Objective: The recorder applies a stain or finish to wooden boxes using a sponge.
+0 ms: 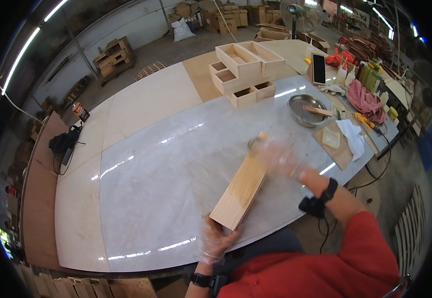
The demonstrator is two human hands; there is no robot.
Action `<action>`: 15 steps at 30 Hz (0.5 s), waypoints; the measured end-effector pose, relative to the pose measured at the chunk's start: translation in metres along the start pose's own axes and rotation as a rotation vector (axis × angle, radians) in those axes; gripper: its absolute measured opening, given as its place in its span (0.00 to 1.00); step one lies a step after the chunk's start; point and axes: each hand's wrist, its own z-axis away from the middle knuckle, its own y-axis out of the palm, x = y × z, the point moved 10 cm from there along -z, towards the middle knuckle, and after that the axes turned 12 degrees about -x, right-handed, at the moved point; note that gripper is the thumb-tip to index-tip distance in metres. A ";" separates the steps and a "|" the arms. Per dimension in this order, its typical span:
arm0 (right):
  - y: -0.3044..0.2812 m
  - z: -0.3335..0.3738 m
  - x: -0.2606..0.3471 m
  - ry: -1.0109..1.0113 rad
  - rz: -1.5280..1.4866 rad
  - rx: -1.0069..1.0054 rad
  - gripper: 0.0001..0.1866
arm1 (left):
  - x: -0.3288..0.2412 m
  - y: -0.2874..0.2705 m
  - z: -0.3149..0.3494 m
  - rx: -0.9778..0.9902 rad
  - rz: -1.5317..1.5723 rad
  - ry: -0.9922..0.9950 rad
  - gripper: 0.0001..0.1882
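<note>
A long, box-shaped wooden piece (pixel 240 192) lies slanted on the grey sheet-covered table. Its far part looks yellower and glossier than the paler near end. My left hand (pixel 217 240), in a clear plastic glove, is closed around the near end from below and the side. Over the far end is my right hand (pixel 281 158), also in a clear glove and smeared by motion. Its fingers are curled on a small greenish-yellow thing (pixel 252 142) pressed to the wood, too blurred to name. Whether the piece is hollow underneath is hidden.
Beyond the piece stand stacked pale wooden boxes (pixel 238 62). To the right are a round metal bowl (pixel 305 121) with a wooden stick across it, a square pale dish (pixel 330 138), a white cloth (pixel 351 134), a pink cloth (pixel 365 102) and a propped phone (pixel 319 68). A black bag (pixel 66 141) lies far left.
</note>
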 end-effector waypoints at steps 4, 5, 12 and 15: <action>-0.005 -0.018 0.021 0.266 -0.388 0.187 0.09 | 0.001 -0.001 0.002 -0.019 0.024 -0.078 0.37; 0.010 0.005 -0.002 0.275 -0.377 0.185 0.09 | -0.006 0.003 0.002 -0.013 0.073 -0.086 0.37; 0.003 -0.011 -0.039 0.326 -0.145 0.198 0.08 | 0.000 -0.003 0.000 -0.033 -0.003 -0.031 0.37; -0.023 -0.016 0.007 0.324 -0.284 0.259 0.08 | 0.005 -0.001 0.002 -0.038 0.078 -0.063 0.37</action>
